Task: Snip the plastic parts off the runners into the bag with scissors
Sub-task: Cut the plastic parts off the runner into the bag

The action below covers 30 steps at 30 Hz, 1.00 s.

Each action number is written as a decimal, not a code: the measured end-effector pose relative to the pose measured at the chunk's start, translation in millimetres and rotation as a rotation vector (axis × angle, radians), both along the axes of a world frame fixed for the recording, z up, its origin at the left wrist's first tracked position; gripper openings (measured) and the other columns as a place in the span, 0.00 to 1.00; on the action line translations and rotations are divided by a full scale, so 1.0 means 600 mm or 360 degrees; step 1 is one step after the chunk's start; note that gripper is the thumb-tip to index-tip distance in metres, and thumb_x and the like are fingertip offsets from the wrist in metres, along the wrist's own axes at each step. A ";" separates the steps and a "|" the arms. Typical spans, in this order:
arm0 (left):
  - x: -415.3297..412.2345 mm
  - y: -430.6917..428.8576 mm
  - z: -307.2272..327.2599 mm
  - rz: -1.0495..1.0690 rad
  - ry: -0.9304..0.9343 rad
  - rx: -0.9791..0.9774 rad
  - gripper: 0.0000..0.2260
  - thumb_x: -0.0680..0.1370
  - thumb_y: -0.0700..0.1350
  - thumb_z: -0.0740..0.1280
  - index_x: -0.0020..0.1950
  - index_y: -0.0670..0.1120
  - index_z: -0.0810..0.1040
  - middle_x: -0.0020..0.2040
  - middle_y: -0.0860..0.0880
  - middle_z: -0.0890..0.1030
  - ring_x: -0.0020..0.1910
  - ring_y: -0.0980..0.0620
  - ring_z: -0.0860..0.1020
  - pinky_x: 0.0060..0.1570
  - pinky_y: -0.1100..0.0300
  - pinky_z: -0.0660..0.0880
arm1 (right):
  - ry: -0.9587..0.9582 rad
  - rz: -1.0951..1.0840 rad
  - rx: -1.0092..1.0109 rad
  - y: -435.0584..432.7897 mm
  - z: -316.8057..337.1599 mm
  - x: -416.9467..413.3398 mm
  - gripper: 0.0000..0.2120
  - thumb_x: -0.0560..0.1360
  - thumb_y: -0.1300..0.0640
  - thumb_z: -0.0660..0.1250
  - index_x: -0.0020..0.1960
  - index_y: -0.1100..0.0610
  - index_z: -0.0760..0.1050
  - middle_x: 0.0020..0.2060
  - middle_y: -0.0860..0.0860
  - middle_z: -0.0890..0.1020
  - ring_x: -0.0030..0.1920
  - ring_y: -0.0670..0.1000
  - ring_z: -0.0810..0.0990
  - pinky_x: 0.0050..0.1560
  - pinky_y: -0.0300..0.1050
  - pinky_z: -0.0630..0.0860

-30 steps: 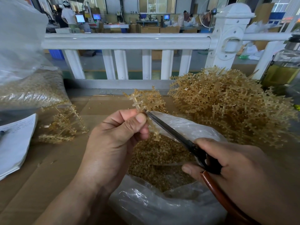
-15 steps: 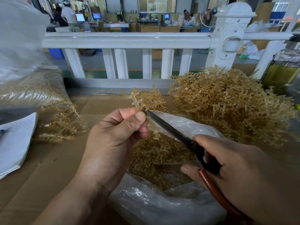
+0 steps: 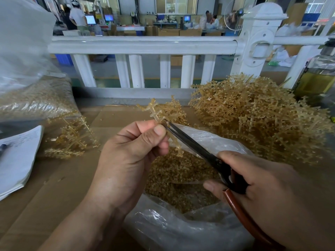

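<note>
Hardly anything large has shifted in the last second. Your scissors (image 3: 195, 147) have crept a little way up the runner (image 3: 157, 113), so the tips now sit right against your left thumb. The blades look drawn together, which I read as one more snip just made or just finishing. Beyond your right hand (image 3: 268, 182) the big heap of uncut runners (image 3: 253, 120) lies where it was, so by my judgement plenty of work is left. Below and between both hands the clear bag (image 3: 181, 229) stands open, its mouth under the cutting point and a deep layer of cut parts (image 3: 174, 178) inside, so anything snipped here should drop straight in. Out past your left hand (image 3: 130, 160) a small pile of runners (image 3: 72, 140) rests on the cardboard (image 3: 63, 187); I cannot tell whether those are already stripped. Your left hand pinches the runner between thumb and forefinger, with the branched top standing above the thumb and a thin stem hanging below it over the bag. Your right hand is curled round the scissors' handles. With the tips this near your thumb, mind the skin and shift your pinch before the next cut.
</note>
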<state>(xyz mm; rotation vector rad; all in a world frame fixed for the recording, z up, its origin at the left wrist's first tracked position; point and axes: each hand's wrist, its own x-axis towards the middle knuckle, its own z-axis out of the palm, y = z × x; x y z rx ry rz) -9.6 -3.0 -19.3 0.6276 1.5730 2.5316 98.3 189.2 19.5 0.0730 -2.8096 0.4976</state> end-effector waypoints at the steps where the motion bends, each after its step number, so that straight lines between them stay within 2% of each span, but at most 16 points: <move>1: 0.001 0.000 0.000 0.0000 0.0010 -0.0003 0.05 0.72 0.45 0.73 0.40 0.45 0.82 0.36 0.45 0.78 0.37 0.51 0.77 0.43 0.61 0.78 | 0.0015 -0.0001 -0.0003 0.000 -0.001 0.000 0.24 0.72 0.28 0.58 0.57 0.41 0.77 0.34 0.36 0.76 0.31 0.39 0.77 0.27 0.41 0.76; 7: 0.004 0.000 0.000 0.0006 0.0032 -0.0010 0.04 0.72 0.47 0.73 0.40 0.48 0.83 0.36 0.46 0.79 0.38 0.51 0.77 0.43 0.61 0.78 | 0.0064 0.0032 -0.0045 0.003 -0.002 0.000 0.23 0.71 0.29 0.58 0.56 0.41 0.78 0.32 0.37 0.76 0.30 0.40 0.77 0.26 0.43 0.76; 17: 0.006 0.004 0.001 0.0042 0.0015 0.0014 0.03 0.71 0.47 0.73 0.39 0.48 0.83 0.35 0.46 0.79 0.37 0.52 0.77 0.42 0.62 0.78 | 0.0087 0.0008 -0.0032 0.007 -0.010 -0.002 0.23 0.70 0.27 0.58 0.57 0.39 0.74 0.31 0.37 0.77 0.30 0.40 0.77 0.26 0.45 0.77; 23: 0.005 0.005 0.000 0.0100 0.0005 -0.0005 0.04 0.71 0.46 0.73 0.40 0.47 0.83 0.36 0.45 0.78 0.37 0.51 0.77 0.42 0.62 0.78 | 0.0045 0.0009 -0.0026 0.009 -0.010 -0.002 0.21 0.70 0.27 0.58 0.53 0.40 0.74 0.29 0.36 0.73 0.29 0.39 0.74 0.26 0.37 0.71; 28: 0.006 0.006 -0.001 0.0102 0.0001 0.0008 0.04 0.71 0.46 0.73 0.40 0.46 0.83 0.36 0.45 0.78 0.37 0.51 0.77 0.41 0.62 0.78 | -0.0003 0.0033 -0.0076 0.008 -0.013 -0.004 0.23 0.70 0.26 0.57 0.54 0.39 0.76 0.29 0.33 0.72 0.31 0.38 0.75 0.26 0.31 0.70; 30: 0.007 0.007 0.001 0.0079 0.0007 0.0041 0.03 0.70 0.46 0.73 0.40 0.48 0.83 0.36 0.46 0.78 0.37 0.51 0.77 0.41 0.61 0.78 | -0.0008 0.0061 -0.0138 0.006 -0.017 -0.004 0.24 0.69 0.25 0.57 0.54 0.39 0.77 0.29 0.31 0.72 0.38 0.36 0.77 0.34 0.27 0.71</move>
